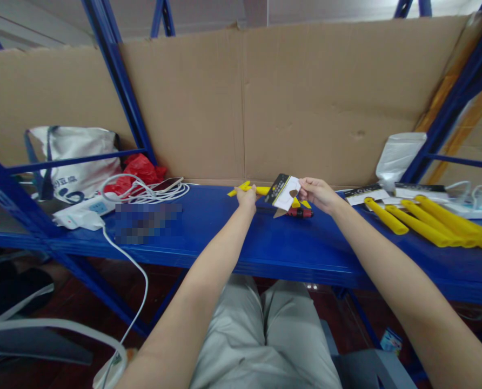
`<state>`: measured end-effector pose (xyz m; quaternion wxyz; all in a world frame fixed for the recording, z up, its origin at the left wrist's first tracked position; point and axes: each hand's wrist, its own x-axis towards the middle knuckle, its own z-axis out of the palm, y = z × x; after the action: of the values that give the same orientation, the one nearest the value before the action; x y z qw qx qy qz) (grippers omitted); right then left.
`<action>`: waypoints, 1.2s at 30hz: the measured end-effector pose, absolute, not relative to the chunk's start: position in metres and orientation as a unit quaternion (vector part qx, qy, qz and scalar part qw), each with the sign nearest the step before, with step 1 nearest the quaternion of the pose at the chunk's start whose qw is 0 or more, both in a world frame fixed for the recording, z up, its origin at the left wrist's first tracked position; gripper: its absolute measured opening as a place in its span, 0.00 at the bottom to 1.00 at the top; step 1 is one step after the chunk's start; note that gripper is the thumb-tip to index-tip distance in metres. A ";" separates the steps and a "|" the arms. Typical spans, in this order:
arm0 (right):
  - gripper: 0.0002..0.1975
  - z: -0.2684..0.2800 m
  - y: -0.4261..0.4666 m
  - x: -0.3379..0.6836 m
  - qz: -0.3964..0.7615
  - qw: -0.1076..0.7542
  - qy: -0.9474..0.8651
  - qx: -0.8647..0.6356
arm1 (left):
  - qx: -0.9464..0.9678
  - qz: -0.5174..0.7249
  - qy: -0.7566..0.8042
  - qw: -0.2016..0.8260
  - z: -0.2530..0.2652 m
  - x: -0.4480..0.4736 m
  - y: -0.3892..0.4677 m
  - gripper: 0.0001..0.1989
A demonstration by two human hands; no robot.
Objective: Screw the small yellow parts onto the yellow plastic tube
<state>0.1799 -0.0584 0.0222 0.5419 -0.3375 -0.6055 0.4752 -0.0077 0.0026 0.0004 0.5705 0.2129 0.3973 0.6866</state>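
Observation:
My left hand (247,199) is closed round a slim yellow plastic piece (260,190) just above the blue shelf; its forked end sticks out to the left of the fingers. In my right hand (316,192), a black and white printed card (282,192) is pinched at its right edge. The card hangs tilted and overlaps the end of the yellow piece, so I cannot tell whether they are joined. Under and behind the card lies a red and black tool handle (301,213), with small yellow parts (301,203) close by.
Several yellow tubes (431,224) with printed cards lie at the right. A white power strip (99,205), coiled white cable (160,193), red plastic bag (144,168) and white cloth bag (79,156) sit left. Cardboard (306,102) backs the blue shelf (208,229).

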 end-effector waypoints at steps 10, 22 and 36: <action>0.11 0.033 -0.044 0.216 0.411 0.728 -0.355 -0.418 | 0.183 0.705 0.435 0.530 0.001 -0.016 0.007 0.42; 0.12 0.008 -0.032 0.256 0.232 0.701 -0.287 -0.610 | 0.259 0.589 0.422 0.639 0.010 0.000 -0.018 0.16; 0.05 -0.002 0.035 0.283 0.262 0.630 -0.340 -0.647 | 0.348 0.490 0.429 0.675 0.004 0.008 -0.029 0.13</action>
<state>0.2835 0.0347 -0.0016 0.6304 -0.6470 -0.3399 0.2618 0.0079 -0.0291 0.0041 0.6746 0.3482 0.4289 0.4897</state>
